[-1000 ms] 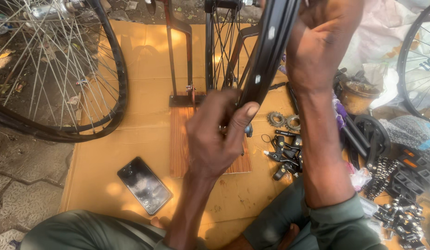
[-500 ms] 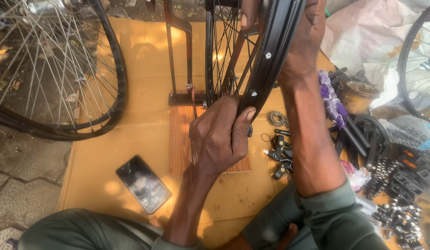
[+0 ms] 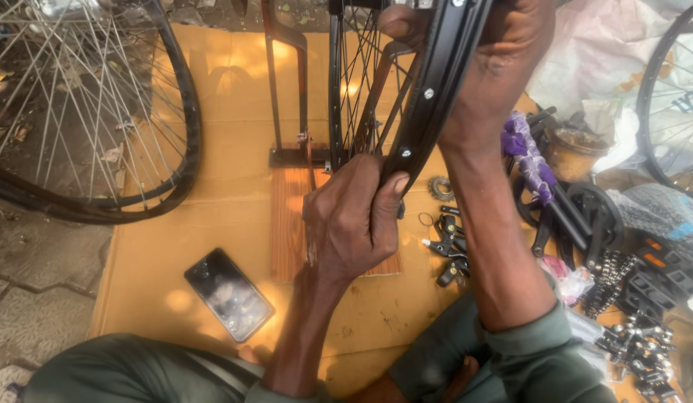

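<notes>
A sheet of brown cardboard [image 3: 212, 97] covers the ground under me. Off its left edge lies a big spoked wheel [image 3: 85, 119] with its tyre. Over the cardboard's middle, the black rim [image 3: 436, 89] stands in a metal stand [image 3: 287, 97] on a wooden board [image 3: 290, 216]. My right hand [image 3: 503, 52] is clamped around the rim's upper part; my left hand [image 3: 354, 220] grips its lower edge, thumb pressed on it. A phone [image 3: 229, 293] lies near the cardboard's front-left edge; small black parts [image 3: 447, 246] sit right of the board.
</notes>
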Available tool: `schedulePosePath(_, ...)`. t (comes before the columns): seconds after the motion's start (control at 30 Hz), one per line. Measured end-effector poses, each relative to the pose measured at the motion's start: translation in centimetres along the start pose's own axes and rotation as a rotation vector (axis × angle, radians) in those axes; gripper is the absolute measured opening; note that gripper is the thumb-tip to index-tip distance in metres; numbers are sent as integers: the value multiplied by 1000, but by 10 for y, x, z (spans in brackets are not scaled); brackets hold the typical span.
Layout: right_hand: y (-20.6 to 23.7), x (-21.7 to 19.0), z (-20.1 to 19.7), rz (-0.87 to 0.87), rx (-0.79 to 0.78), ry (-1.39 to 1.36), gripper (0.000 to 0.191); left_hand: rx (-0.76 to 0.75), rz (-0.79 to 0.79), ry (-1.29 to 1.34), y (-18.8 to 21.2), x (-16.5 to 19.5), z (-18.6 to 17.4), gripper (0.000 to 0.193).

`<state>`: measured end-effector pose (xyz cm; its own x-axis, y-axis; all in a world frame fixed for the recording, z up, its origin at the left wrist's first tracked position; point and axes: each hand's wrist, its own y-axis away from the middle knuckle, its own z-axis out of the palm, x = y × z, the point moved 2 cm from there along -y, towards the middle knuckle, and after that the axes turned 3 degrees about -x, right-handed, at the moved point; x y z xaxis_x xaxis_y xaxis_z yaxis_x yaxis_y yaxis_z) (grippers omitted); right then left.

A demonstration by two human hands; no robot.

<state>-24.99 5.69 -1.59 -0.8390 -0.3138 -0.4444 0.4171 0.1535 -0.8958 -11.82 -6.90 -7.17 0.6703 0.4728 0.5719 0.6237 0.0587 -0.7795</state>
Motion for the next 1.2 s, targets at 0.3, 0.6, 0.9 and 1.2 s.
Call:
schedulePosePath(0.3,12,46,-23,30,-99,-124,8,-94,-41,134,-1,-6,-7,26)
schedulePosePath(0.6,114,12,-39,631,426,7,18,-417,-215,-139,38,-80,-38,83)
schedulePosePath(0.9,282,6,-39,1112,458,111,8,-244,-421,-42,50,-133,-33,92)
schedulePosePath(1.2,336,15,-22,1308,239,199,18,-122,-225,275,27,-94,-37,49)
